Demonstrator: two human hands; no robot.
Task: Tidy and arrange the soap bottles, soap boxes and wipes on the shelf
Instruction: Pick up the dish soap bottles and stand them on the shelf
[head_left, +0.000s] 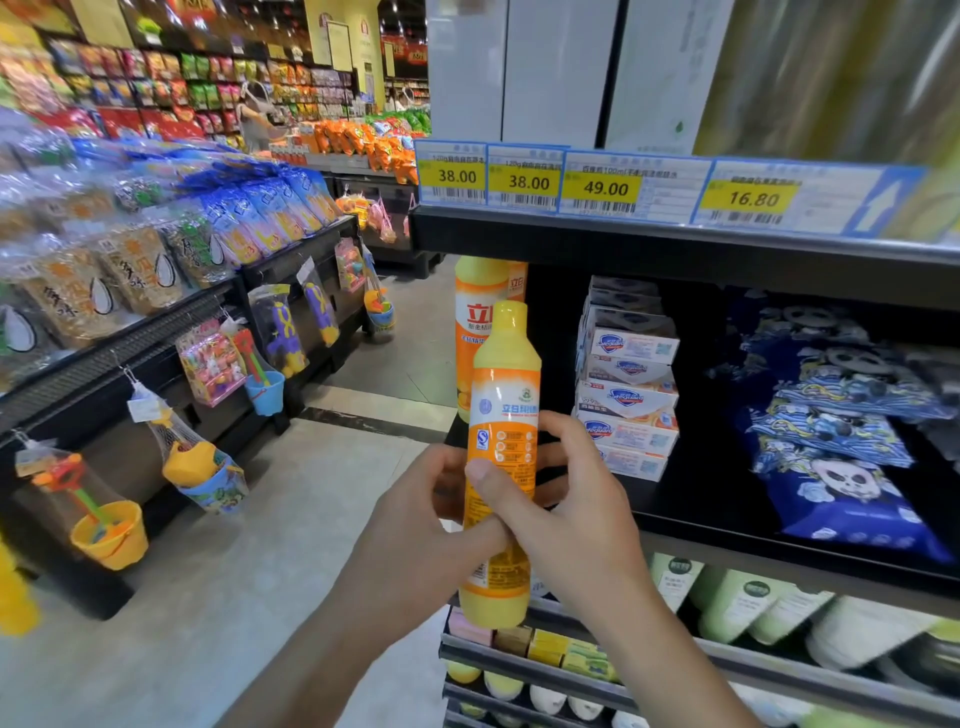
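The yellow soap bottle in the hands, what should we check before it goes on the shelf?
1. Both hands hold the yellow bottle: left hand and right hand wrap it. Ok.
2. Bottle upright, cap up: ok.
3. Cap shut tight: cannot tell.
4. Front label facing us: not ok, the small-print side shows.
5. Free spot beside the bigger orange bottle, left of the soap boxes: cannot tell.
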